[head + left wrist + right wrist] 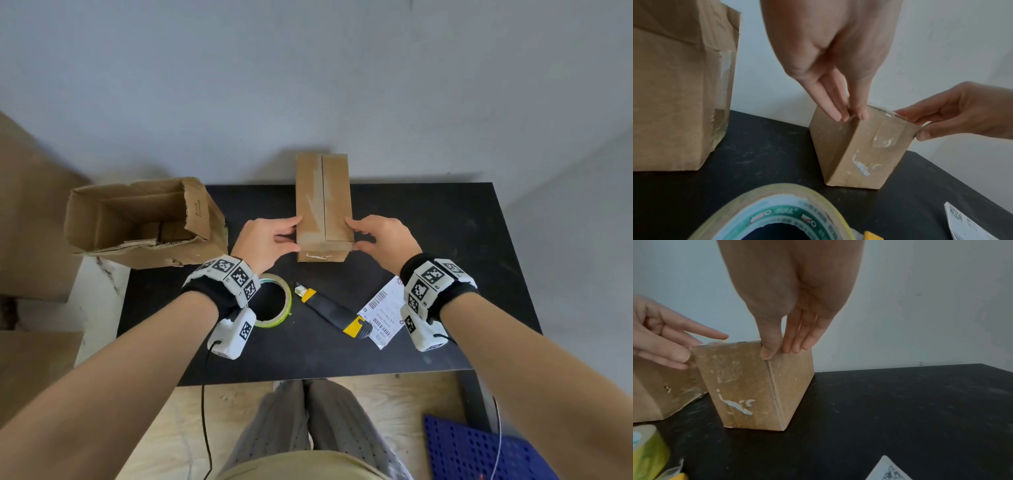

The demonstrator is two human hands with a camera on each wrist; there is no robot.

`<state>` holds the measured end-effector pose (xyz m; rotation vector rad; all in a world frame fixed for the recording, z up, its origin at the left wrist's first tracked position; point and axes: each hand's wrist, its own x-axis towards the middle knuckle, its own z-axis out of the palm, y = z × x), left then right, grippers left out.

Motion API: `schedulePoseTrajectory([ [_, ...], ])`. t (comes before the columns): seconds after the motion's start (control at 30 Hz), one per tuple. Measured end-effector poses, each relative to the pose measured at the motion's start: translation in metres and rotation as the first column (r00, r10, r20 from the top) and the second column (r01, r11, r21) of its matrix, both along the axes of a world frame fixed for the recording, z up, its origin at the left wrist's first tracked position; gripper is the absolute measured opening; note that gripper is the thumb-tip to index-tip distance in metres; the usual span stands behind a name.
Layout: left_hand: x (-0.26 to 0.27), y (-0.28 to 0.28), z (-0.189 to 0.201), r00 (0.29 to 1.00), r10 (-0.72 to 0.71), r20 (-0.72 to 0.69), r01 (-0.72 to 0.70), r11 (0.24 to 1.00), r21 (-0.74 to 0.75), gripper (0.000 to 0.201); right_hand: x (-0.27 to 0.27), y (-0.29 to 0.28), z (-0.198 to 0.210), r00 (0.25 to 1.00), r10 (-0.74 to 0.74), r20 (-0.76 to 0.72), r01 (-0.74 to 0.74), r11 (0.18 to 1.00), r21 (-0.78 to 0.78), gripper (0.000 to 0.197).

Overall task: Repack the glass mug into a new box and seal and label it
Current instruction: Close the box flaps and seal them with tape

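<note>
my two hands, left (pixel 265 240) and right (pixel 383 238), pinching one shut box (pixel 323 205), beside one open box (pixel 144 222), one tape roll (pixel 274 301)

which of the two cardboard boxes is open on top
The larger box at the table's left edge: its flaps stand up and its inside shows. The narrow box between the left hand and right hand has its flaps closed.
</note>
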<state>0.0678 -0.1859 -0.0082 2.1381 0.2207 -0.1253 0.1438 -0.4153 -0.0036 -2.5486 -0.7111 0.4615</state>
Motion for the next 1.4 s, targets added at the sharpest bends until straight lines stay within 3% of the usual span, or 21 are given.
schedulePoseTrajectory([
  [0.2,0.001,-0.004,0.004,0.999,-0.035,0.033,0.030,0.993,0.118,0.051,0.000,0.002,-0.002,1.000,0.000,-0.012,0.000,1.000,-0.011,0.049],
  [0.37,-0.001,-0.011,-0.005,0.996,0.024,0.083,-0.037,0.986,0.161,0.046,-0.008,0.008,-0.006,0.997,-0.062,0.033,0.062,0.998,0.026,0.048],
  [0.47,-0.002,-0.014,-0.010,0.997,0.040,0.072,-0.052,0.982,0.182,0.049,-0.009,0.010,-0.003,0.999,-0.040,0.005,0.040,0.999,-0.033,0.064],
  [0.57,-0.004,-0.010,-0.007,0.999,-0.012,-0.032,0.017,0.989,0.148,0.063,-0.003,0.003,0.005,0.995,0.028,-0.092,-0.039,0.992,-0.117,0.080],
  [0.67,-0.006,-0.006,-0.002,0.992,-0.063,-0.112,0.073,0.993,0.091,0.076,0.002,0.000,0.009,0.987,0.017,-0.160,-0.028,0.997,-0.071,0.069],
  [0.73,-0.006,-0.008,0.002,0.994,-0.043,-0.104,0.049,0.997,0.058,0.071,0.003,0.001,0.009,0.987,0.002,-0.164,-0.009,0.999,-0.043,0.057],
  [0.97,0.003,-0.012,-0.001,1.000,0.029,-0.011,-0.026,0.982,0.188,0.046,0.003,0.006,0.004,0.997,0.019,-0.071,-0.024,0.997,-0.078,0.050],
  [1.23,0.004,-0.010,-0.006,0.996,-0.085,0.019,0.073,0.930,0.361,0.048,-0.003,0.013,0.005,0.986,0.147,0.078,-0.121,0.956,-0.266,0.051],
  [1.4,0.006,-0.012,-0.004,0.994,-0.104,-0.018,0.103,0.910,0.401,0.050,-0.006,0.025,0.016,0.985,0.139,0.099,-0.088,0.911,-0.403,0.061],
])
